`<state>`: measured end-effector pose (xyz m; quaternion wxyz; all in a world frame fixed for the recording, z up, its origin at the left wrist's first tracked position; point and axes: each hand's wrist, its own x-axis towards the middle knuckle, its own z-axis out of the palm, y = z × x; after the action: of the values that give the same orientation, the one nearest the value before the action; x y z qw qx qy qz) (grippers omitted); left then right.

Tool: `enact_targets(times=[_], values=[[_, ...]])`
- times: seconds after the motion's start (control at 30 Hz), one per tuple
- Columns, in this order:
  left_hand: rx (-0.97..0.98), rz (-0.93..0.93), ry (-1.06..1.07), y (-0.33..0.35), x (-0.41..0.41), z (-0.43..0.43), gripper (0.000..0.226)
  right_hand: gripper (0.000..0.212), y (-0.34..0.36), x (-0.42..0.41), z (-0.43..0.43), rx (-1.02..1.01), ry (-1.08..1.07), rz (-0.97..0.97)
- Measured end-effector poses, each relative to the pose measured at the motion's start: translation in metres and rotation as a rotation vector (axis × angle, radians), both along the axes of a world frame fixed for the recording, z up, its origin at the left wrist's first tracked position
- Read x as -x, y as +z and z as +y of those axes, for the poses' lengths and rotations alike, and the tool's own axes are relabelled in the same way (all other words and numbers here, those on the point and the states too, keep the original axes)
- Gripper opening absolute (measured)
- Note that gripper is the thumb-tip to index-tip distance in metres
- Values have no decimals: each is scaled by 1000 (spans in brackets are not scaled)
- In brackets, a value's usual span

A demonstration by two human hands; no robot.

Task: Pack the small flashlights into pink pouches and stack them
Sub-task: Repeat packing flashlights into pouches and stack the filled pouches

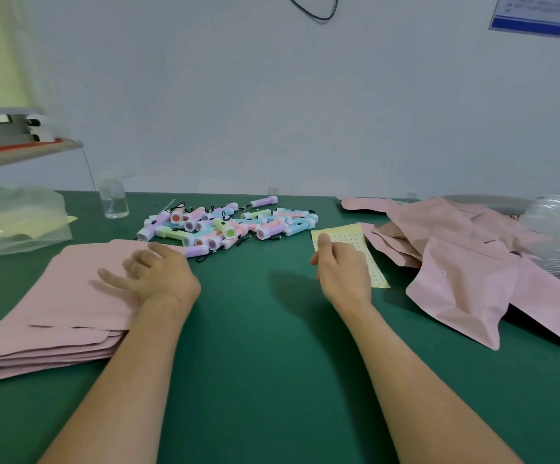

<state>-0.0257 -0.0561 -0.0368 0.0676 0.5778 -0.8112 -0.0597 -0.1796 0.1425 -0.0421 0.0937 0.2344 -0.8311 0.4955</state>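
Resting on pink pouch stack (54, 313) at lower left, left hand (158, 276) lies with fingers spread and loose, likely steadying pile. Right hand (342, 269) curled over yellow dotted sheet (342, 234) right of centre; whether it pinches anything, cannot tell. Flashlights (228, 226) heaped mid-frame within reach of both hands, unpacked; loose pouches (466, 262) at right.

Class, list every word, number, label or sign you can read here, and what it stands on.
Nothing is legible.
Wall notice: printed lines above a blue band, too blurred to read.
Yellow sheet: rows of dots, no letters visible.
Pink pouches and flashlights: no print visible.
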Motion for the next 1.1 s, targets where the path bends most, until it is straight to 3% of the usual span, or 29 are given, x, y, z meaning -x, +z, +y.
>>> enact_targets(times=[0.07, 0.17, 0.27, 0.37, 0.43, 0.53, 0.63, 0.77, 0.83, 0.93, 1.03, 1.1], values=[[6, -4, 8, 2, 1, 3, 73, 60, -1, -2, -2, -9, 27, 21], [123, 91, -21, 7, -3, 1, 30, 56, -1, -3, -6, 73, 119, -10], [363, 446, -123, 12, -4, 4, 42, 54, 5, -7, -10, 301, 265, -243], [627, 914, -589, 16, 4, 19, 45, 54, 15, -9, -6, 468, 379, -516], [632, 1017, -919, 15, 12, 29, 47, 61, 21, -7, -1, 553, 484, -692], [473, 891, -1160, 3, 25, 42, 48, 69, 22, -2, 4, 624, 587, -791], [352, 798, -1246, -9, 31, 48, 42, 45, 19, 1, 8, 506, 572, -659], [370, 738, -1194, -14, 31, 43, 42, 27, 12, 2, 8, 372, 490, -469], [254, 724, -1099, -18, 28, 42, 57, 29, 12, 2, 8, 356, 446, -423], [-45, 999, -815, -16, 28, 41, 73, 29, 14, 7, 12, 436, 429, -458], [-496, 1288, -537, -10, 32, 30, 60, 33, 17, 11, 16, 536, 432, -508], [-824, 1340, -523, -13, 31, 18, 45, 18, 15, 15, 15, 531, 406, -514]])
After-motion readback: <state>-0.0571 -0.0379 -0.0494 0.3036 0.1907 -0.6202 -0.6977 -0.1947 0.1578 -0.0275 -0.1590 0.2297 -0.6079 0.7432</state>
